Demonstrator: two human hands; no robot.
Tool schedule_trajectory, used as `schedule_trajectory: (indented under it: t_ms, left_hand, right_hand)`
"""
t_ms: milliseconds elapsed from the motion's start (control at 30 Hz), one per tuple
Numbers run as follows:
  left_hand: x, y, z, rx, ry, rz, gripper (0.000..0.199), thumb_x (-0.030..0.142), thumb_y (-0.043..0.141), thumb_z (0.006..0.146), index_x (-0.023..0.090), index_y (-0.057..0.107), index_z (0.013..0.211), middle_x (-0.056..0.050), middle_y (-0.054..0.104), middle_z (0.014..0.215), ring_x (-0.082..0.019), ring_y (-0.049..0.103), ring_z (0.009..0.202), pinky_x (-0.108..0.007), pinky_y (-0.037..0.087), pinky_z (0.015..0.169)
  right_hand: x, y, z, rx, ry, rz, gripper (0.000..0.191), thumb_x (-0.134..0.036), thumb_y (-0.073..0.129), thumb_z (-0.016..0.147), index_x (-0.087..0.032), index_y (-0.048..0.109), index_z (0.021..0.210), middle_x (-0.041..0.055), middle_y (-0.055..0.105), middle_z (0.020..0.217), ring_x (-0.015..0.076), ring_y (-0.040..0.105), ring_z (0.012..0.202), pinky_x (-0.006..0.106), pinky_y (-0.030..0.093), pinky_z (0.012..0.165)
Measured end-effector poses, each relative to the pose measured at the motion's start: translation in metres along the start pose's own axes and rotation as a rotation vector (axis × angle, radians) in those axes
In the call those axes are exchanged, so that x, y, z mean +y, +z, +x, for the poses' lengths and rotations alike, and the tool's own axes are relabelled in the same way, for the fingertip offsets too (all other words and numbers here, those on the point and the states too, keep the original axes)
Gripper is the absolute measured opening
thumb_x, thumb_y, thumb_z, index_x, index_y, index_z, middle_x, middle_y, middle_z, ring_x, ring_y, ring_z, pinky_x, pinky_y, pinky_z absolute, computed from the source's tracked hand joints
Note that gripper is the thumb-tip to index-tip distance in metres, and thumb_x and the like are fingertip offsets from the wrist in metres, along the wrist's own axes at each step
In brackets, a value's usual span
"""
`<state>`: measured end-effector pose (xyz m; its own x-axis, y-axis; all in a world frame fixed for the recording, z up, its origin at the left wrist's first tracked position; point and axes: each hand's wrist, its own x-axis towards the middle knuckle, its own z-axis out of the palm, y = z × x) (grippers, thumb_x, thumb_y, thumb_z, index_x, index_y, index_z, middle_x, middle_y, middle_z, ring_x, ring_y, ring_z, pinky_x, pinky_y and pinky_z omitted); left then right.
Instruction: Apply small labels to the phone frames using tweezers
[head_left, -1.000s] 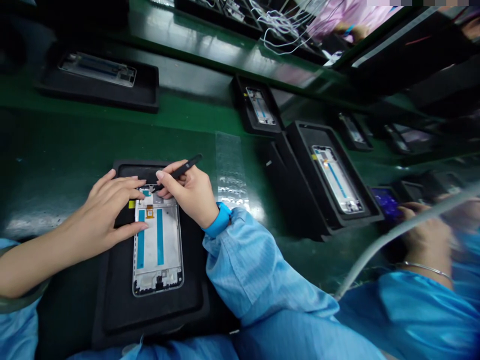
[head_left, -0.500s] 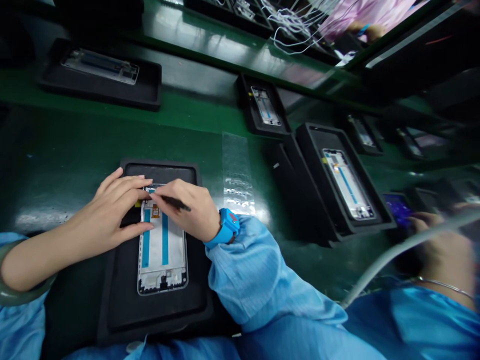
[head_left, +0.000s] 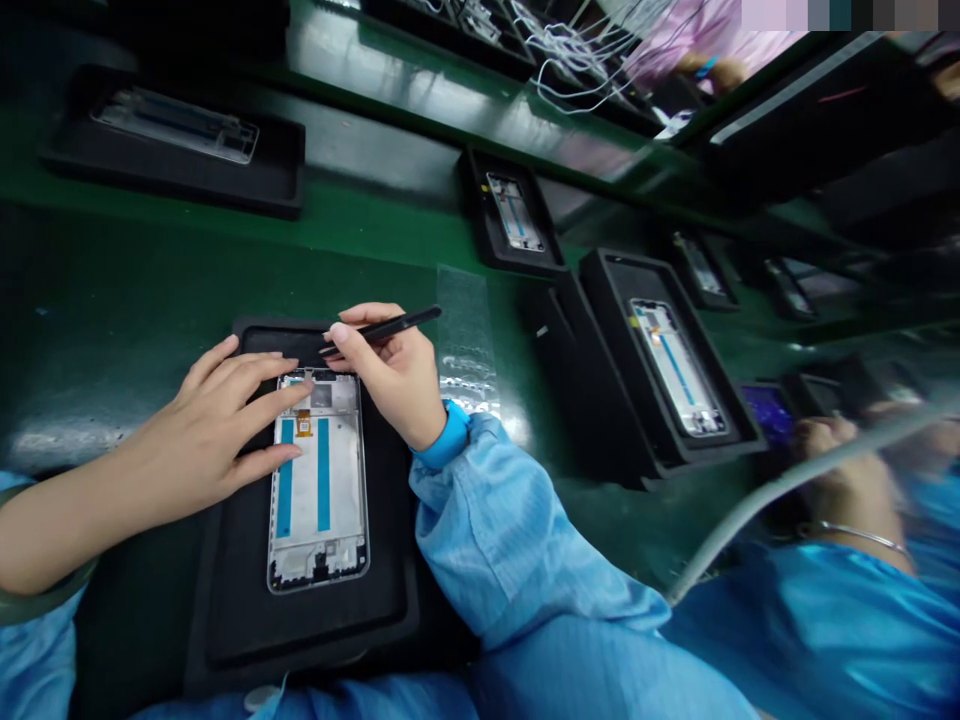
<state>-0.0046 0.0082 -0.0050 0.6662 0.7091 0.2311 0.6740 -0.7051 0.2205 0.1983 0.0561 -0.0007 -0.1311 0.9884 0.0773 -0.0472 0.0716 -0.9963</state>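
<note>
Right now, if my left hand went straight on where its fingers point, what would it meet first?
Your left hand would probably meet your right hand, holding the tweezers, first; depth is unclear.

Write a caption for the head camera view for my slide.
Left hand rests on a phone frame on a black tray; right hand holds black tweezers near the frame's top end.

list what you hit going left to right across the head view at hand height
bare left hand, silver phone frame with blue strips, right hand holding slim black tool, clear plastic sheet, black tray, co-worker's hand
</note>
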Motion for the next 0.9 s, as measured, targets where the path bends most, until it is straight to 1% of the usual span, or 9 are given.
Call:
schedule_trajectory:
  t_ms: [100,267,400,567,700,800,900]
  left_hand:
    - [0.0027,-0.0006,0.0004,-0.005,0.007,0.054,0.046,0.046,0.045,0.090,0.018,0.051,0.126,-0.015,0.049,0.130,-0.030,0.043,0.127,-0.056,0.021,0.112]
    - [0.0054,0.0005,0.0000,0.001,0.004,0.100,0.048,0.046,0.043,0.091,0.016,0.049,0.127,-0.017,0.049,0.130,-0.031,0.043,0.126,-0.057,0.023,0.112]
    - [0.0062,0.0017,-0.0006,0.016,0.004,0.107,0.047,0.045,0.044,0.090,0.015,0.049,0.126,-0.018,0.049,0.130,-0.031,0.044,0.126,-0.057,0.023,0.112]
    - [0.0072,0.0038,-0.0009,0.037,-0.029,0.077,0.046,0.045,0.044,0.090,0.015,0.050,0.125,-0.018,0.050,0.129,-0.032,0.044,0.126,-0.057,0.021,0.113]
    - [0.0068,0.0049,-0.0012,0.057,-0.054,0.022,0.050,0.049,0.045,0.089,0.012,0.047,0.123,-0.018,0.051,0.128,-0.030,0.045,0.125,-0.054,0.020,0.114]
    - [0.0062,0.0051,-0.0018,0.062,-0.057,0.000,0.048,0.050,0.045,0.088,0.011,0.048,0.117,-0.018,0.051,0.128,-0.029,0.044,0.125,-0.054,0.020,0.115]
    - [0.0063,0.0046,-0.0021,0.059,-0.055,-0.001,0.048,0.050,0.046,0.089,0.011,0.048,0.116,-0.018,0.051,0.127,-0.029,0.044,0.126,-0.054,0.020,0.115]
  right_hand:
    - [0.0020,-0.0003,0.0012,-0.022,0.007,-0.009,0.028,-0.041,0.065,0.079,-0.022,0.054,0.096,-0.0011,0.065,0.082,0.0131,0.069,0.074,0.029,0.060,0.070]
    - [0.0057,-0.0021,0.0013,-0.070,-0.032,-0.094,0.025,-0.038,0.062,0.082,-0.021,0.054,0.097,-0.0005,0.065,0.081,0.0133,0.068,0.072,0.030,0.058,0.069]
    - [0.0068,-0.0029,0.0013,-0.076,-0.060,-0.198,0.024,-0.038,0.060,0.083,-0.021,0.054,0.099,0.0000,0.065,0.082,0.0129,0.067,0.073,0.029,0.058,0.071]
    - [0.0066,-0.0031,0.0006,-0.092,-0.068,-0.275,0.023,-0.038,0.058,0.084,-0.021,0.054,0.099,0.0002,0.066,0.084,0.0125,0.067,0.076,0.028,0.057,0.071]
    - [0.0070,-0.0030,-0.0001,-0.092,-0.075,-0.272,0.024,-0.038,0.058,0.084,-0.021,0.054,0.099,0.0006,0.066,0.084,0.0123,0.067,0.075,0.027,0.057,0.070]
    - [0.0072,-0.0024,-0.0007,-0.093,-0.081,-0.252,0.025,-0.039,0.058,0.084,-0.021,0.053,0.100,0.0005,0.066,0.084,0.0123,0.067,0.075,0.027,0.057,0.069]
    - [0.0067,-0.0019,-0.0012,-0.090,-0.092,-0.235,0.025,-0.038,0.059,0.083,-0.020,0.053,0.100,0.0002,0.065,0.083,0.0124,0.067,0.074,0.027,0.057,0.068]
